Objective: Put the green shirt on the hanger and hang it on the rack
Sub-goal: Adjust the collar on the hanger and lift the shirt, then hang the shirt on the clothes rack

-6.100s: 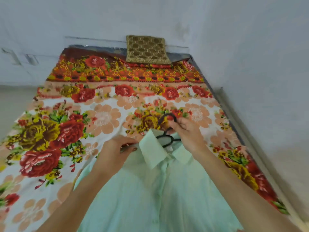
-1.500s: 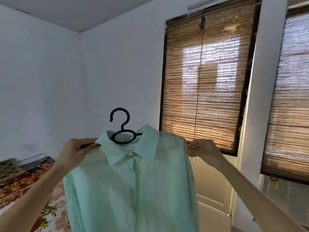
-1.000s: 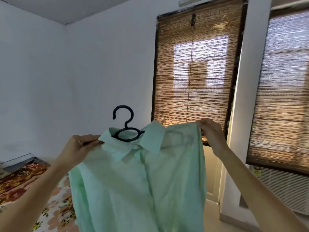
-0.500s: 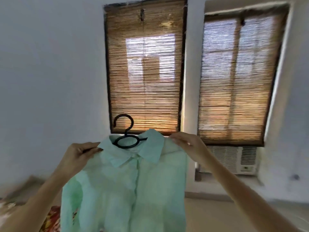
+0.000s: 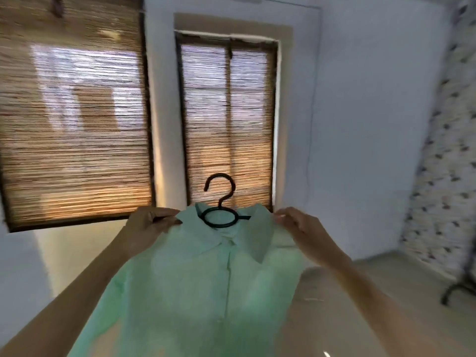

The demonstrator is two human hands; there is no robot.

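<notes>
green shirt (image 5: pixel 206 279) hides hanger (image 5: pixel 220 202) arms; blurred stand (image 5: pixel 461 287), perhaps a rack.

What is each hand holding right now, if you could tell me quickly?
Left hand: closed, pinching the green shirt at one shoulder.
Right hand: closed, pinching the green shirt at the other shoulder.
</notes>
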